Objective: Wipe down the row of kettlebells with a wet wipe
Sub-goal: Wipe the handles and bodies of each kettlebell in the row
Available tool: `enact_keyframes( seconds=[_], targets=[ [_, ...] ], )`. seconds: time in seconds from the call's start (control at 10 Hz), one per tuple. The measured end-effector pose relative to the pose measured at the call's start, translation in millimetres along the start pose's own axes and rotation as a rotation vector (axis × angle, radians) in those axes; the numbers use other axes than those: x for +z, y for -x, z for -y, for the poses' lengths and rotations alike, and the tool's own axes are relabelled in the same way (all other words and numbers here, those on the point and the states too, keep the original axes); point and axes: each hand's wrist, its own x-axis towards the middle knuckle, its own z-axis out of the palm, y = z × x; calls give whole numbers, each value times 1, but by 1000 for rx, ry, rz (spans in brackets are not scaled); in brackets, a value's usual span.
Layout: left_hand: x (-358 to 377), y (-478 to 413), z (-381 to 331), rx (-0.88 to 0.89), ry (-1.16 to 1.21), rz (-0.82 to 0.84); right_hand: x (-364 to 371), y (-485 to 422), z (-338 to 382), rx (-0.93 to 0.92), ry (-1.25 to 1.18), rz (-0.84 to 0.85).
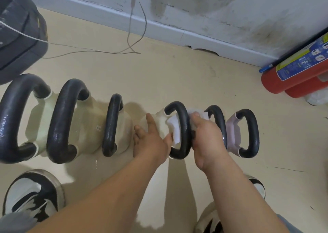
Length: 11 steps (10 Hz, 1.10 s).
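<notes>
Scanning L to R along the floor point(159, 76): a dark grey case point(17, 28) sits in the far-left corner, and a thin cable point(88, 52) runs from it across the floor toward the wall point(213, 10).

The row of kettlebells point(113, 126) runs parallel to the wall, six units, all w/ black handles. The three at L are the largest and have cream bodies. A black-and-white shoe point(33, 192) sits at the near-left edge of the floor, just in front of them.

Left hand point(152, 138) lies flat on the cream body of the fourth kettlebell point(159, 124). Its fingers are extended and grasp nothing; the thumb side is touching the wipe.

The wet wipe point(175, 131), white, is draped round the handle point(182, 119) of that unit. One part shows under the handle on its L side, and another part shows above the R-hand fingertips.

Right hand point(207, 135) is clenched round wipe and handle together, w/ fingers curled over the bar from the R side.

The fifth kettlebell point(219, 124) is just beside the R hand and partly hidden by it. The sixth kettlebell point(232, 131), w/ a lilac body, closes the row. A second shoe point(257, 186) is near the R forearm.

A red fire extinguisher point(292, 73) is at the far-right edge of the floor, against the wall.
</notes>
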Motion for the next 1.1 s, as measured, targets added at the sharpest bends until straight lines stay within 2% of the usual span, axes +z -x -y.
enact_keyframes(
  seconds=[0.1,0.3,0.4,0.5,0.6,0.7,0.8,0.9,1.0,1.1],
  targets=[
    [1,2,4,19,37,-9,0,-5,-4,51,6,24],
    [-8,0,2,38,47,-8,12,-7,4,160,-135,-16],
    [-16,-10,2,1,82,18,15,1,15,142,-162,84],
    [-16,-13,1,49,38,96,13,16,22,159,-19,116],
    [-17,-5,-13,102,105,111,5,14,18,112,-7,148],
    [-11,-8,-17,192,63,158,2,8,13,123,10,80],
    [27,-54,10,201,223,116,0,0,8,99,80,115],
    [-4,-6,-4,101,537,166,-3,0,17,45,165,151],
    [-14,16,-1,85,536,73,-4,-9,35,-77,195,92],
    [-8,23,18,18,483,71,-1,-13,31,-171,345,132]
  ],
)
